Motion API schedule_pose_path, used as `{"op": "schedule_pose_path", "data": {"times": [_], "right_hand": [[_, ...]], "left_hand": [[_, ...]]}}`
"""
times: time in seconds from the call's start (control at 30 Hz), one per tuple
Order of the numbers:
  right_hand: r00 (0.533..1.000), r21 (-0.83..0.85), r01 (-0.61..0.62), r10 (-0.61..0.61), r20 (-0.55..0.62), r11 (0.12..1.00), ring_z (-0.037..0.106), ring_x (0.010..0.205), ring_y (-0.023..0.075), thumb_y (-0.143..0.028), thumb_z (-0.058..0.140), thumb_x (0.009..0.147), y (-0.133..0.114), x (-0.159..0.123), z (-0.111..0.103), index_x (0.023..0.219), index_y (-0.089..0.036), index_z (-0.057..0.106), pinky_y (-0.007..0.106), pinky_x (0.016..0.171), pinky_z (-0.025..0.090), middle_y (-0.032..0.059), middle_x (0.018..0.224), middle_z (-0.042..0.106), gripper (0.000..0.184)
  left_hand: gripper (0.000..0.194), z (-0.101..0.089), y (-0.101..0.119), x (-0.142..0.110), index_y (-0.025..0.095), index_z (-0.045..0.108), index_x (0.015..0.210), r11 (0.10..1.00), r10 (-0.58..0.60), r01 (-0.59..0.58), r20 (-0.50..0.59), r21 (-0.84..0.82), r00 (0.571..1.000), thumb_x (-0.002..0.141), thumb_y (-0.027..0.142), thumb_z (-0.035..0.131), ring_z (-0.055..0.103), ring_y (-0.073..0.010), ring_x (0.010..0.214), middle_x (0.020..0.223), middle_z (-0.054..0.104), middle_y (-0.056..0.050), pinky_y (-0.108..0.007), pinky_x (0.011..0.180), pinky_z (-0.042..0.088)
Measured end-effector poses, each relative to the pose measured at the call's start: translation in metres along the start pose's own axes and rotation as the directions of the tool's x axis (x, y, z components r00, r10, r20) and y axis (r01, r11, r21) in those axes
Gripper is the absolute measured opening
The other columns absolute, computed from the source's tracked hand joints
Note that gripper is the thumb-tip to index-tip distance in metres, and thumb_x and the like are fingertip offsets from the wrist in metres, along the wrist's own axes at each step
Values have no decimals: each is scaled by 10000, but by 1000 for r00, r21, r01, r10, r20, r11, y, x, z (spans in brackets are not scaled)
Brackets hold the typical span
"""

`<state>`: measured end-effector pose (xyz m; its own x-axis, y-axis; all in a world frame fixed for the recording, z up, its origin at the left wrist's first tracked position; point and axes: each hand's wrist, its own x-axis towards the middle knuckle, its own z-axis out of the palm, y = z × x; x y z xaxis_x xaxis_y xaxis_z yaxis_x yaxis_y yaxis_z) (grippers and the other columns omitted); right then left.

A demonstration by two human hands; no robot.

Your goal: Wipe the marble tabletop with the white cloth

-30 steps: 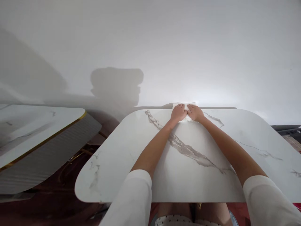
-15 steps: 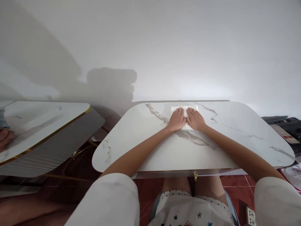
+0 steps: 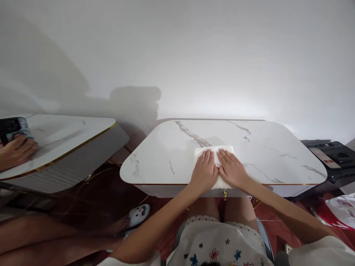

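Observation:
A white folded cloth (image 3: 215,151) lies flat on the marble-patterned white tabletop (image 3: 158,155), close to its front edge. My left hand (image 3: 204,170) rests palm down on the cloth's left part, fingers stretched out. On its right part lies my right hand (image 3: 230,168), also flat with extended fingers. The two thumbs meet at the middle, and both hands press on the cloth without gripping it. Below them, a small gold knob (image 3: 225,194) sits on the drawer front.
At left, another person's hand (image 3: 19,151) holds a phone (image 3: 12,129) over a second marble-patterned table (image 3: 69,127). A black case (image 3: 340,157) stands at the right, with a red and white bag (image 3: 340,210) below it. A wall (image 3: 210,59) rises behind the tables.
Both hands and the cloth have slid from the back of the tabletop toward its front edge. The view has shifted, and the other person's phone now shows at left.

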<state>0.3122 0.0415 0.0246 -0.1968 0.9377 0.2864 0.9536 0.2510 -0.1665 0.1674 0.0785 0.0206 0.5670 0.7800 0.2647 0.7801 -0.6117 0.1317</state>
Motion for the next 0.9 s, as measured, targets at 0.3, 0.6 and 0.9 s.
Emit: {"op": "schedule_pose_path", "data": {"times": [0.3, 0.6, 0.9], "right_hand": [[996, -1, 3, -3, 87, 1000, 264, 1393, 235, -312, 288, 921, 68, -22, -16, 1450, -70, 315, 431, 1126, 268, 142, 1502, 312, 582], [981, -55, -109, 116, 157, 993, 289, 1385, 240, -251, 322, 884, 136, 59, -5, 1444, -65, 332, 396, 1132, 254, 117, 1501, 329, 589], [995, -56, -58, 62, 77, 997, 331, 1364, 206, -214, 316, 888, 161, 164, 26, 1415, -92, 391, 344, 1114, 268, 87, 1486, 371, 546]], "left_hand": [[633, 4, 62, 36, -66, 271, 1401, 999, 5, 2, 134, -51, 991, 876, 284, 327, 185, -337, 1412, 1501, 250, -250, -448, 1145, 199], [604, 39, 43, 138, -62, 310, 1375, 996, 42, -38, 49, -84, 998, 848, 228, 357, 250, -323, 1386, 1471, 314, -247, -419, 1134, 203], [545, 64, -23, 222, -22, 357, 1353, 997, -34, 33, -13, -70, 999, 865, 220, 349, 288, -306, 1373, 1453, 357, -228, -412, 1121, 226]]}}
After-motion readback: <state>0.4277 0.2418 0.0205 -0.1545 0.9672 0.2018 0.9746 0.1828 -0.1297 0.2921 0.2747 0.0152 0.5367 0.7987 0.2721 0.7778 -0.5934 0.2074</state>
